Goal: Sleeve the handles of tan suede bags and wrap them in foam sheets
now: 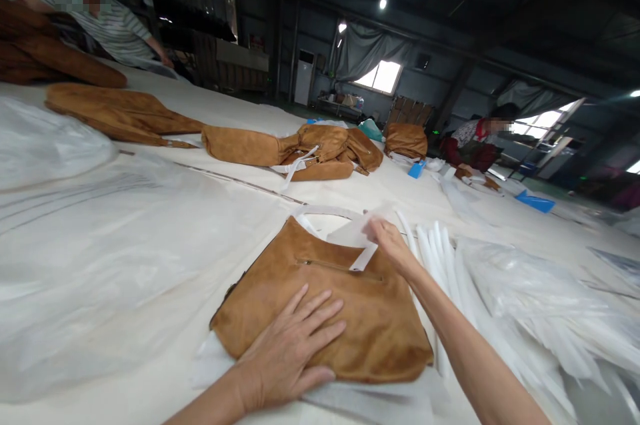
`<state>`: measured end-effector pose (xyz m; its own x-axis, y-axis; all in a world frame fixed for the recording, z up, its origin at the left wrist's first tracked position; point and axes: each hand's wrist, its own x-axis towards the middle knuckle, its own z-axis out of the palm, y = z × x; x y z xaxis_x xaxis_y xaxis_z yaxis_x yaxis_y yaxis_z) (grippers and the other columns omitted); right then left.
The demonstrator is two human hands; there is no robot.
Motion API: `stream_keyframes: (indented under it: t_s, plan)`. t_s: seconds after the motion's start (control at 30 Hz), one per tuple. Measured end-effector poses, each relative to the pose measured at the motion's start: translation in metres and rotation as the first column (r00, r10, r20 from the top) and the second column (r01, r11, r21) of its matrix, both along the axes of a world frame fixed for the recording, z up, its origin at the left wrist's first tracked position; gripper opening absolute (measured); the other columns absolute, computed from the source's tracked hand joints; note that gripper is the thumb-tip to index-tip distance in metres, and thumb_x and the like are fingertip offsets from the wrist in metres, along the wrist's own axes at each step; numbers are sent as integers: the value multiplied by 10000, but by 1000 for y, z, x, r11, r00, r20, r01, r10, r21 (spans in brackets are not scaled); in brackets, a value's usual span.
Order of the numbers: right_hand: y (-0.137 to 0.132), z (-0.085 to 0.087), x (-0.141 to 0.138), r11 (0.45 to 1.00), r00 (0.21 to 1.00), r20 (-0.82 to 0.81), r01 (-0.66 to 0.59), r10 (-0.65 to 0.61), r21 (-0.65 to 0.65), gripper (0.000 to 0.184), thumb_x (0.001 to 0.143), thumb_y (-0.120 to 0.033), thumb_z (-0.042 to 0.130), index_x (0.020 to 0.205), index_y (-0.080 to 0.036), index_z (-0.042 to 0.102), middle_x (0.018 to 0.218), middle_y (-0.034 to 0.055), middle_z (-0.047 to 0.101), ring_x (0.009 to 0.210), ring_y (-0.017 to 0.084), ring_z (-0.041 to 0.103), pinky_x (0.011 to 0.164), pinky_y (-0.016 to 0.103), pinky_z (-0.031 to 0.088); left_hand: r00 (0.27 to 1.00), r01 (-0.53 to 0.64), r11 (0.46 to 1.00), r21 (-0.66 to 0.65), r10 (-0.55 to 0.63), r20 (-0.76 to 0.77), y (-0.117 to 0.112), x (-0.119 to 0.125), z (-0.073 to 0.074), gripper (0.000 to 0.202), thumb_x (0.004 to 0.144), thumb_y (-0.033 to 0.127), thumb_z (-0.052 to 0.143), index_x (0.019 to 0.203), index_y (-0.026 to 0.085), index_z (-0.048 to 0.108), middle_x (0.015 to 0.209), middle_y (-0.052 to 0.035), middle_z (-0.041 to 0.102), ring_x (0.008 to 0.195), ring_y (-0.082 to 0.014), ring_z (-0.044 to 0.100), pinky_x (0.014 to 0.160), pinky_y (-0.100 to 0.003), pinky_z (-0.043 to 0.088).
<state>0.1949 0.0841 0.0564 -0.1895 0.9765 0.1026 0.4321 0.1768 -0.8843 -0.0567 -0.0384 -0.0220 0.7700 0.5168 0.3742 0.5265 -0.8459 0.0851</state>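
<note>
A brown suede-look handbag (360,325) lies flat in front of me, with a zipper (340,269) across its upper part. My left hand (295,345) rests on the bag's lower left, fingers spread and palm down. At the bag's top right, my right hand (385,238) is closed in a pinch on a thin white translucent sheet (350,231). A white strip (364,257) hangs below that hand over the zipper. The bag's strap, wrapped in white (320,210), arches behind its top edge. Pale wrapping sheet (380,401) shows under the bag.
Piles of clear plastic bags (540,305) and white foam tubes (440,258) lie at the right. More plastic (100,265) covers the table's left. Further brown bags (320,151) lie beyond. One person (117,31) stands at the far left, another (473,145) at the back right.
</note>
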Motion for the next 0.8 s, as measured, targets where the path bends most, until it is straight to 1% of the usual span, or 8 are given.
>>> stream_keyframes:
  t_s: [0.1, 0.2, 0.27, 0.4, 0.47, 0.6, 0.7, 0.8]
  plan:
    - [28, 4, 18, 997, 988, 144, -41, 50, -64, 404, 829, -403, 529, 1115, -184, 711, 1162, 90, 709, 1105, 271, 630, 986, 443, 463, 1000, 2, 1000, 11, -1, -21, 1, -2, -2, 632, 931, 541, 516, 1492, 294, 361, 1562, -47, 364, 1443, -309, 303, 1197, -574, 174]
    - [34, -11, 36, 989, 949, 286, -114, 136, -91, 372, 652, -225, 658, 1010, -177, 749, 1145, 98, 720, 1090, 288, 632, 1024, 433, 433, 999, 7, 1000, -5, -7, -36, 2, -4, -6, 653, 922, 525, 539, 1502, 304, 335, 1576, -28, 336, 1452, -303, 287, 1203, -567, 175]
    - [33, -23, 42, 982, 912, 365, -164, 186, -91, 381, 651, -187, 653, 1021, -194, 746, 1171, 82, 708, 1097, 266, 626, 1033, 393, 422, 1000, 4, 1000, -8, -4, -28, 2, -4, -7, 659, 917, 511, 556, 1502, 304, 335, 1583, -22, 321, 1456, -302, 277, 1206, -568, 171]
    - [38, -37, 41, 976, 839, 503, -209, 208, -55, 181, 815, -261, 585, 897, -220, 740, 1011, 51, 714, 1015, 232, 618, 978, 364, 421, 1000, -5, 1000, 13, 5, 10, 1, -3, -6, 692, 894, 522, 591, 1498, 290, 345, 1577, -19, 335, 1455, -299, 279, 1207, -560, 187]
    - [45, -39, 32, 979, 807, 562, -200, 183, -31, 216, 877, -310, 550, 781, -212, 717, 932, 60, 689, 983, 240, 594, 955, 381, 405, 999, -10, 999, 47, 8, 32, 1, -3, -6, 703, 869, 519, 634, 1480, 283, 380, 1554, -24, 383, 1445, -290, 300, 1208, -537, 204]
    - [61, -48, 8, 980, 775, 610, -195, 169, -24, 179, 870, -283, 592, 741, -201, 686, 948, 66, 647, 971, 224, 563, 915, 345, 393, 999, -11, 984, 179, 3, 48, 5, -2, -11, 631, 872, 525, 634, 1419, 254, 474, 1496, -41, 469, 1427, -276, 332, 1227, -513, 137]
    - [68, -57, -3, 979, 788, 582, -191, 198, -75, 56, 820, -230, 639, 844, -221, 689, 841, 9, 650, 841, 173, 576, 807, 277, 425, 999, -19, 955, 297, 4, 51, 9, -1, -17, 458, 917, 393, 620, 1347, 250, 549, 1452, -43, 518, 1401, -261, 379, 1230, -523, 30]
    - [70, -63, -1, 977, 822, 529, -166, 212, -134, 176, 854, -323, 601, 745, -201, 664, 719, -15, 638, 708, 152, 562, 685, 252, 434, 997, -24, 929, 370, -4, 75, 13, 1, -21, 326, 921, 240, 620, 1246, 263, 612, 1404, -31, 564, 1353, -235, 451, 1231, -524, 52]
